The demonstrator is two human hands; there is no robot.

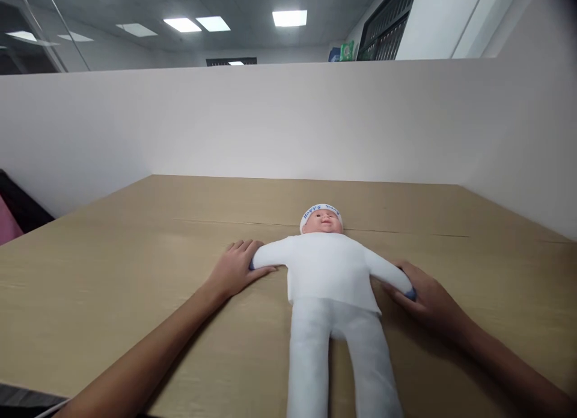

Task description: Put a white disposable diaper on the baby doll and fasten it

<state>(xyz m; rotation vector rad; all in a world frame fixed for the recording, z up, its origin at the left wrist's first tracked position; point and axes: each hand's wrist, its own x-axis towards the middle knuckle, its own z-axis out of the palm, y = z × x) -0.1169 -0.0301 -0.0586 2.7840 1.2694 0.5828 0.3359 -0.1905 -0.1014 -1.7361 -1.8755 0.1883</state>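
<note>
A baby doll (333, 267) lies on its back with its head away from me, dressed in a white long-sleeved top and white trousers. Its white cap has blue lettering on the band. Both sleeves stretch out sideways and end in blue cuffs. My left hand (238, 267) grips the end of the doll's arm on the left, thumb below and fingers above. On the other side, my right hand (426, 295) is closed around the opposite arm's end, its fingers partly hidden behind the sleeve. The doll's feet fall outside the picture.
The doll rests on a brown, paper-like table surface (180, 322) with a crease across its far part. A white partition (279, 123) rises behind the table and along its right. Dark and pink material (13, 213) shows at the left edge.
</note>
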